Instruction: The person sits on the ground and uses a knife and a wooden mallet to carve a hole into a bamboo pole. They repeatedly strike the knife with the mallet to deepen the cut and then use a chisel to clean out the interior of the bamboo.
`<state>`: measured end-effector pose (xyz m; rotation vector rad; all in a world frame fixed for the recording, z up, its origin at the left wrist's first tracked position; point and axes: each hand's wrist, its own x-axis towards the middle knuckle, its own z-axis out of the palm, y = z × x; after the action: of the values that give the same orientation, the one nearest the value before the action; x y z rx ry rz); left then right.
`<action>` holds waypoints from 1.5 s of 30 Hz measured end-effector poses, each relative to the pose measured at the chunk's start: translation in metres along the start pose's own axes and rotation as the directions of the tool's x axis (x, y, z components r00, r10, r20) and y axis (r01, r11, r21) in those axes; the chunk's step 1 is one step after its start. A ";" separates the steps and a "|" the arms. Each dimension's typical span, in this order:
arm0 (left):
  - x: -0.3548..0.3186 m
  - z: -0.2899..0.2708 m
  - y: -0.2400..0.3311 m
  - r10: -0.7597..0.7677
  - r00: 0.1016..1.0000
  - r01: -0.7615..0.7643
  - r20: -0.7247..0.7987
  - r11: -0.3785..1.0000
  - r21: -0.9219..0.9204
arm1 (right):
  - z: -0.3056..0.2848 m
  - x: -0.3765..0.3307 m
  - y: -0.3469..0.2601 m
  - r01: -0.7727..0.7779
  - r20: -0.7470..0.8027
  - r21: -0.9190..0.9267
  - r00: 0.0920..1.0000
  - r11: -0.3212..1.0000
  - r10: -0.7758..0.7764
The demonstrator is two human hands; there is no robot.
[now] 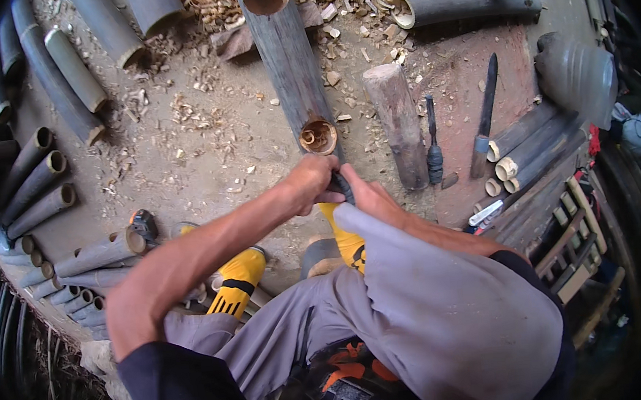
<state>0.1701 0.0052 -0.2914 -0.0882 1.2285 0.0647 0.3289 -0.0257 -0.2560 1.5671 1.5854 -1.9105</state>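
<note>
A thick grey bamboo pole (pixel 289 58) lies pointing away from me, with a round hole (pixel 319 136) cut in its near end. Just below that hole my left hand (pixel 310 183) and my right hand (pixel 370 196) close together around the dark front part (pixel 343 188) of a yellow power tool (pixel 345 242). The tool's tip is hidden by my fingers. My grey-trousered knee (pixel 436 296) covers my right forearm.
A second yellow power tool (pixel 238 281) lies by my left leg. A short wooden log (pixel 399 124), a chisel (pixel 433 148) and a long blade (pixel 484 106) lie to the right of the pole. Cut bamboo tubes (pixel 37 187) and wood shavings (pixel 199 119) cover the ground.
</note>
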 end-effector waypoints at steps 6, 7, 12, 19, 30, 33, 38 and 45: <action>0.016 0.026 -0.014 0.241 0.951 -0.246 0.192 0.969 0.002 | -0.036 -0.016 0.001 -0.029 -0.150 -0.451 0.988 0.892 -0.044; 0.020 0.028 -0.013 0.308 0.941 -0.285 0.142 0.945 -0.162 | -0.050 -0.002 -0.001 0.037 -0.170 -0.583 0.971 0.812 -0.166; 0.030 0.045 -0.019 0.610 0.789 -0.305 0.078 0.499 -0.811 | -0.103 0.031 -0.027 0.224 0.080 -0.944 0.869 0.243 -0.489; 0.040 0.042 -0.019 0.854 0.519 0.106 0.024 -0.037 -0.994 | -0.089 0.102 -0.131 0.465 0.570 -0.775 0.807 -0.428 -0.154; 0.006 0.050 -0.083 0.753 0.648 -0.559 0.114 0.572 -0.600 | -0.099 0.029 -0.048 0.191 0.264 -0.104 0.952 0.976 -0.158; -0.027 0.030 -0.047 0.754 0.648 -0.761 -0.108 0.641 -0.097 | -0.093 0.006 -0.092 0.280 -0.022 -0.331 0.952 0.901 -0.304; -0.081 -0.065 -0.023 0.841 0.539 -0.331 -0.046 0.262 0.907 | -0.054 0.011 -0.114 0.531 -0.112 -0.722 0.544 0.444 -0.832; -0.113 -0.108 0.026 0.642 0.661 -0.099 0.387 -0.437 0.894 | 0.045 0.077 -0.063 0.601 -0.128 -0.396 0.713 0.695 -0.689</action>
<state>0.0287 0.0195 -0.2213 2.1219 1.2368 -0.3377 0.2271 -0.0029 -0.2868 1.2379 2.7188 -1.5872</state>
